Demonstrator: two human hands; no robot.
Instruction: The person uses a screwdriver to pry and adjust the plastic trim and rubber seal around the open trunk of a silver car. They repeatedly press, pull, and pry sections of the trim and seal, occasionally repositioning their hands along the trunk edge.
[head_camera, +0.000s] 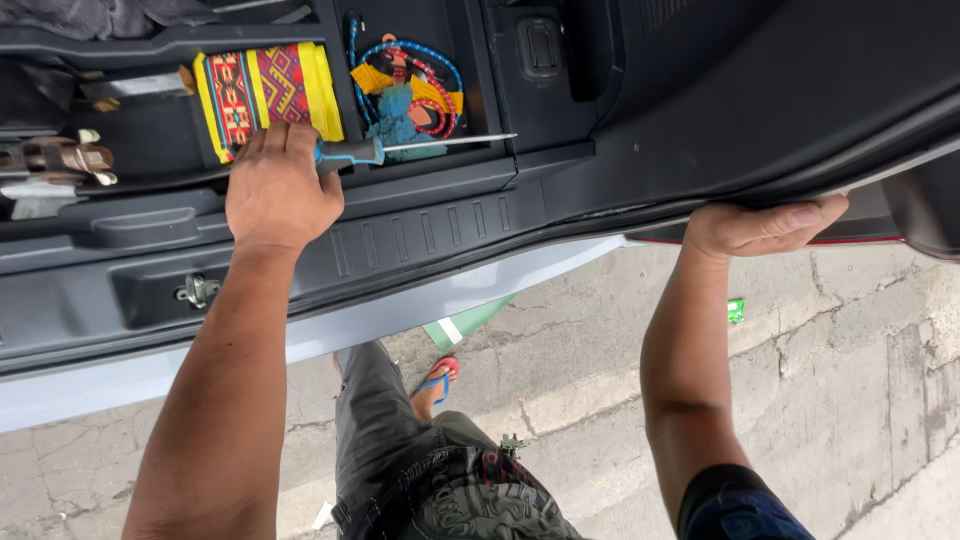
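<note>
Cracked concrete pavement (850, 380) lies under an open car boot whose dark plastic sill (420, 235) runs across the view. Left hand (280, 185) has its grip closed round the blue handle of a screwdriver (400, 150), whose long metal shaft points right over the storage compartment. Just beside it sit a yellow patterned pouch (268, 90) and a tangle of coloured cords (410, 85). Right hand (765, 228) curls its grip over the edge of the raised tailgate (800, 110).
</note>
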